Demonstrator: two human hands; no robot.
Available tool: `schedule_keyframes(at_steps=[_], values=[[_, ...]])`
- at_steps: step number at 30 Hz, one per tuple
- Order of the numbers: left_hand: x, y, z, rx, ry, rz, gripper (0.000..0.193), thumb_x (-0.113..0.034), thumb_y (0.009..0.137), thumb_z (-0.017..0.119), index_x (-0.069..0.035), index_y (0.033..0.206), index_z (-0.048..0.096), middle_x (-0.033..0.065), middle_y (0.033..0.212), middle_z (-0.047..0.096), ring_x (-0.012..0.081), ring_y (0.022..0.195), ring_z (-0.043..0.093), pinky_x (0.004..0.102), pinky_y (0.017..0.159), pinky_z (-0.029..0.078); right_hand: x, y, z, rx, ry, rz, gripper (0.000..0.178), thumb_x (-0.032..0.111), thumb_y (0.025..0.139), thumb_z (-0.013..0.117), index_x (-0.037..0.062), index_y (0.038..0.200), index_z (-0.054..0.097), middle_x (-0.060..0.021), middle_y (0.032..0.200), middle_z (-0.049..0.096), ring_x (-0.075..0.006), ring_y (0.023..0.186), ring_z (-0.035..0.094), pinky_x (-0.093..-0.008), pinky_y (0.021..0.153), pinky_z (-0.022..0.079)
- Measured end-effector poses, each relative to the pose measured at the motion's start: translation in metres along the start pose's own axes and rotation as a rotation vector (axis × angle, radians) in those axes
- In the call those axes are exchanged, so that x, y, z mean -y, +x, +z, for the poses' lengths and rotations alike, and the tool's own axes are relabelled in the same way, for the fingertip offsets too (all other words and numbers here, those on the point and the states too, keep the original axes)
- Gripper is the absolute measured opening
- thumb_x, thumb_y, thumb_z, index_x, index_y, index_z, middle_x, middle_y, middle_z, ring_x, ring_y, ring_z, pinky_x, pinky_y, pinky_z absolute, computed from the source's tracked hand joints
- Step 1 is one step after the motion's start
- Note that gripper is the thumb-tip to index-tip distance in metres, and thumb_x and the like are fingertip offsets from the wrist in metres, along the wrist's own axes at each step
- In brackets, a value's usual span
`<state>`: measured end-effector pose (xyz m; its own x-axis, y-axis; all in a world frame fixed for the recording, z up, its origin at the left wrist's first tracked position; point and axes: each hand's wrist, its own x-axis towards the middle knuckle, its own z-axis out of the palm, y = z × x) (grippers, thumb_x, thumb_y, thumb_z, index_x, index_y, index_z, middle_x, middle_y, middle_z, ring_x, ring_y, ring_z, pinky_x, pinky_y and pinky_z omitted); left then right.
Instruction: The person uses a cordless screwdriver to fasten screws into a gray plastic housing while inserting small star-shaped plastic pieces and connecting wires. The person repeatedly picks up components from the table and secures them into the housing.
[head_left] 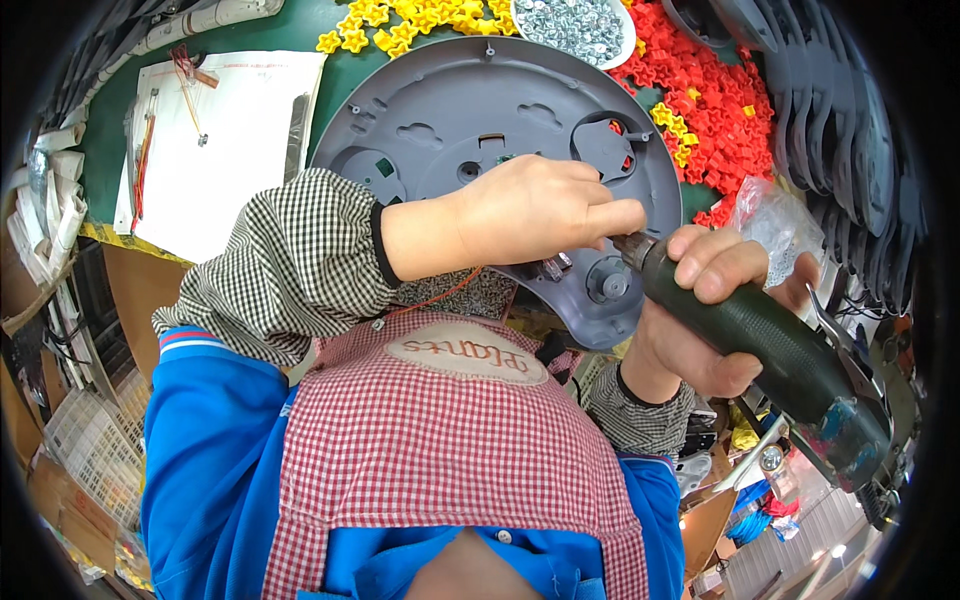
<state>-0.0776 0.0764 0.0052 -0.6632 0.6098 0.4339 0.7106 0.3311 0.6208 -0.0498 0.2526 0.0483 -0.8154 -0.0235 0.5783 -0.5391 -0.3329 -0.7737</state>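
Observation:
My right hand (675, 340) is wrapped round a dark power screwdriver (765, 335), held slanted with its tip toward the left. At that tip, the fingers of my left hand (540, 205) are closed in a pinch. Whatever they hold, if anything, is hidden. Beneath both hands lies a large grey plastic shell (440, 95), its inside with posts and cutouts facing up. A round grey part (608, 280) sits in its narrower near end, and a rounded grey cover (605, 140) is at its right side. An orange wire (440, 295) runs out below my left wrist.
Behind the shell stands a white bowl of screws (575, 30). Yellow star pieces (400, 30) lie to its left, and a heap of red star pieces (700, 110) to its right. Stacked grey shells (835, 110) rise at the far right. White paper (230, 130) with wires lies at left.

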Motion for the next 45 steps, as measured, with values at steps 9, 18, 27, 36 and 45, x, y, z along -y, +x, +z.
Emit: schedule_keyframes(at_steps=[9,18,27,36,45], values=[[0.0,-0.004,-0.001,-0.057,0.054,0.03,0.028,-0.02,0.074,0.075,-0.014,0.097,0.06,-0.0004,0.072,0.06,0.0172,0.07,0.063,0.0317,0.052,0.052,0.001,0.002,0.003,0.039,-0.004,0.015,0.082,0.057,0.088,0.06,0.011,0.147,0.027,-0.0072,0.085,0.054,-0.02,0.076,0.053,-0.0396,0.074,0.047],[-0.01,-0.007,-0.009,0.116,0.128,-0.208,0.04,-0.019,0.071,0.077,-0.014,0.107,0.06,0.0006,0.081,0.064,0.0206,0.077,0.064,0.0324,0.062,0.054,-0.007,-0.002,0.01,-0.031,-0.1,0.018,0.082,0.058,0.089,0.059,0.0095,0.146,0.025,-0.0083,0.083,0.055,-0.0206,0.074,0.055,-0.0406,0.073,0.048],[0.006,-0.022,-0.017,0.143,0.193,-0.286,0.015,-0.016,0.076,0.072,-0.006,0.087,0.072,0.0011,0.108,0.065,0.0211,0.101,0.06,0.033,0.085,0.053,-0.02,0.002,0.018,-0.052,-0.162,0.083,0.087,0.053,0.084,0.07,0.0029,0.14,0.025,-0.0134,0.083,0.06,-0.0248,0.072,0.061,-0.0414,0.069,0.054],[0.007,-0.022,-0.029,0.143,0.145,-0.054,0.016,-0.018,0.07,0.074,-0.009,0.083,0.072,-0.0003,0.096,0.059,0.02,0.092,0.058,0.0327,0.076,0.051,-0.027,0.008,0.002,-0.03,-0.19,0.147,0.084,0.054,0.087,0.06,0.0074,0.148,0.026,-0.0074,0.078,0.056,-0.0199,0.071,0.056,-0.0401,0.071,0.05],[-0.008,-0.024,-0.036,0.099,-0.458,-0.551,0.015,-0.021,0.086,0.071,-0.006,0.084,0.07,0.0004,0.073,0.065,0.0134,0.069,0.06,0.0284,0.06,0.047,0.036,-0.003,-0.05,-0.613,-0.713,0.014,0.063,0.036,0.087,0.068,0.0026,0.134,0.042,-0.012,0.092,0.063,-0.0227,0.081,0.061,-0.0397,0.079,0.051]])
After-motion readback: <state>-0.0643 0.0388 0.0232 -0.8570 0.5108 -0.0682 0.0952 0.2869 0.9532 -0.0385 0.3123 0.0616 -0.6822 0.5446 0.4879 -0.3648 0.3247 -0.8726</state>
